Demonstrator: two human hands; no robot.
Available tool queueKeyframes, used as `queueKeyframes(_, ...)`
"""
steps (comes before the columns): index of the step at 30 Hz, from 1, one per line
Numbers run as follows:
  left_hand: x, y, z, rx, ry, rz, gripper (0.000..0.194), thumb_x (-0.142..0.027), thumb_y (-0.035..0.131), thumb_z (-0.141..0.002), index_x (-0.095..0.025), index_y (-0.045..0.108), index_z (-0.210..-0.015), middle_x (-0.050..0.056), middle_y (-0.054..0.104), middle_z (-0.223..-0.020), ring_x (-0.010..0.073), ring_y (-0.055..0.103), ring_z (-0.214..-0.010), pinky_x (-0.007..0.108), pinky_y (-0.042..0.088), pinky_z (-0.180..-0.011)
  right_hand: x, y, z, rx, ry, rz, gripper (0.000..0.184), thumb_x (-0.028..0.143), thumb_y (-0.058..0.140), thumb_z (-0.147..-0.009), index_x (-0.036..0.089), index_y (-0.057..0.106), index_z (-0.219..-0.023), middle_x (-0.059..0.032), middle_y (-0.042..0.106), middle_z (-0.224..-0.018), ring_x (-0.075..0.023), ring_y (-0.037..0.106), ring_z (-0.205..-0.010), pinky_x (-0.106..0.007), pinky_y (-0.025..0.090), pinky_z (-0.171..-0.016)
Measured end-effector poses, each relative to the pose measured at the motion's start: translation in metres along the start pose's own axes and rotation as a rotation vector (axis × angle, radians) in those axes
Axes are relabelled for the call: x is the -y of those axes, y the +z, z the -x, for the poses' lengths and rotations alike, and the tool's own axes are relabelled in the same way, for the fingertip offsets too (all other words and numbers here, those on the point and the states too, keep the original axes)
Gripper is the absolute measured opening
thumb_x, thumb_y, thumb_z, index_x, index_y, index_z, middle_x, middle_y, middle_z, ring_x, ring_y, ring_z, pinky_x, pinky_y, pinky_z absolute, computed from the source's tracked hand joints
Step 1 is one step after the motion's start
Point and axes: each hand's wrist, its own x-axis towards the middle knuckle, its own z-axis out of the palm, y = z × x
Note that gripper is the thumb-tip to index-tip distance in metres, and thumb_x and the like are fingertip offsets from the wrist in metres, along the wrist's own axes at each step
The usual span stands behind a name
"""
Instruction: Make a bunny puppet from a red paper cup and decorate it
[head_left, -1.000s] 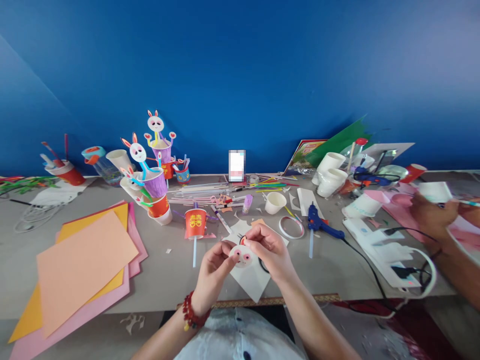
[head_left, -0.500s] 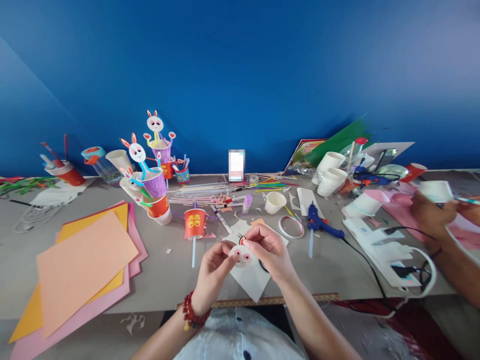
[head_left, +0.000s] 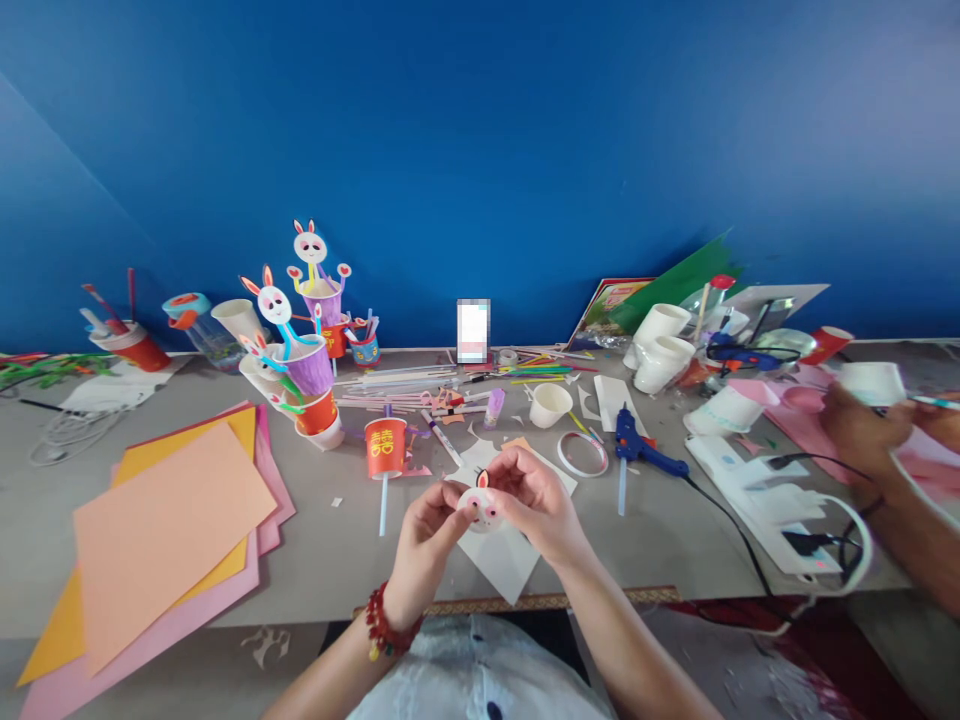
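Between my two hands is a round white paper rabbit face (head_left: 475, 513) with pink cheeks and dark eyes. One orange paper ear (head_left: 483, 480) with a black edge stands at its top. My left hand (head_left: 433, 520), a red bead bracelet at its wrist, pinches the face's left side. At the right side my right hand (head_left: 534, 500) is closed on the face, thumb in front near the eye. White paper (head_left: 504, 568) lies under the hands. A red paper cup (head_left: 385, 447) with yellow characters and a pale straw stands to their left.
A blue glue gun (head_left: 646, 445), a tape roll (head_left: 582, 454) and a white power strip (head_left: 757, 500) lie at right. Coloured paper sheets (head_left: 172, 530) are stacked at left, before finished rabbit cups (head_left: 307, 370). Another person's hand (head_left: 874, 425) holds a white cup at far right.
My right thumb has moved down from the ear onto the face, so the ear shows more fully. The red cup appears shifted slightly left.
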Motion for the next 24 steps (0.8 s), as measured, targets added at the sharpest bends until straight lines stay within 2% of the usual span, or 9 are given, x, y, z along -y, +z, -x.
queueKeyframes(9, 0.0009, 0.0001, -0.0004, -0.011, -0.014, -0.009, 0.023, -0.03, 0.071, -0.086, -0.018, 0.056, -0.075, 0.001, 0.061, -0.078, 0.0123, 0.053, -0.072, 0.023, 0.043, -0.069, -0.0022, 0.0032, -0.001, -0.034, -0.003, -0.007, 0.019, 0.024, 0.071, -0.076, 0.021, 0.059, -0.091, -0.0011, 0.064, -0.08, -0.0148, 0.059, -0.071, -0.026, 0.048, -0.064)
queueKeyframes(19, 0.0033, 0.0009, -0.0006, -0.03, -0.027, -0.015, 0.025, -0.033, 0.073, -0.084, -0.018, 0.056, -0.073, 0.0, 0.061, -0.076, 0.0126, 0.052, -0.071, 0.023, 0.043, -0.069, 0.0, 0.0039, -0.0013, -0.039, -0.032, 0.02, 0.018, 0.02, 0.069, -0.076, 0.021, 0.058, -0.091, 0.0002, 0.064, -0.078, -0.014, 0.057, -0.069, -0.026, 0.048, -0.064)
queueKeyframes(24, 0.0031, 0.0008, -0.0008, -0.01, -0.041, -0.019, 0.02, -0.034, 0.071, -0.085, -0.018, 0.062, -0.081, 0.001, 0.063, -0.079, 0.0125, 0.053, -0.072, 0.023, 0.043, -0.07, -0.0005, 0.004, -0.0016, -0.028, -0.038, 0.001, 0.02, 0.021, 0.07, -0.077, 0.022, 0.057, -0.092, 0.0002, 0.064, -0.08, -0.014, 0.057, -0.07, -0.026, 0.048, -0.063)
